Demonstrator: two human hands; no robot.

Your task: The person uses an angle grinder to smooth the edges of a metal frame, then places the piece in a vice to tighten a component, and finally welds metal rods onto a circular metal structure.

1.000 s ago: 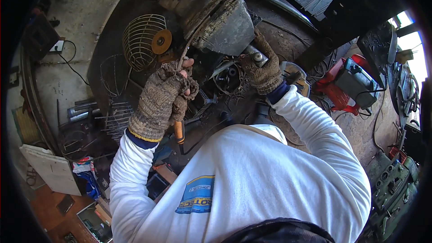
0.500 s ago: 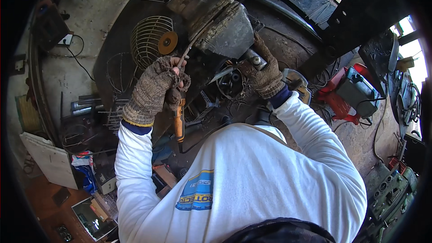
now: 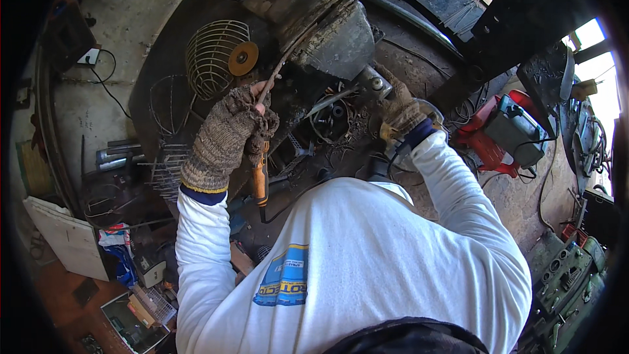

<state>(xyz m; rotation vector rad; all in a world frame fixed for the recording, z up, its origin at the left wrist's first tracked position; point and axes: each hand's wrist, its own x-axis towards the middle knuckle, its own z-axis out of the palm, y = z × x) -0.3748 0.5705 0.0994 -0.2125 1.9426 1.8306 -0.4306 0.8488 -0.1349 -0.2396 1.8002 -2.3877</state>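
Note:
A large bench vise (image 3: 337,42) of worn grey metal sits ahead of me, and a thin curved metal strip (image 3: 288,58) runs along its jaws. The strip's near end is pinched in my left hand (image 3: 226,131), which wears a brown knitted glove with bare fingertips. On the vise's near right side, my gloved right hand (image 3: 401,110) is closed at the screw head (image 3: 376,83), on the end of the vise handle (image 3: 331,101). Its fingers are partly hidden. Below my left hand lies an orange corded power tool (image 3: 261,180).
A round wire cage (image 3: 216,52) and a tan abrasive disc (image 3: 243,58) lie left of the vise. At right stands a red and grey machine (image 3: 501,134) with cables. Metal pipes (image 3: 119,155) and a white board (image 3: 65,237) are at far left.
My right hand has shifted slightly right and down beside the screw head. My left hand still holds the strip, and the whole view has moved a little.

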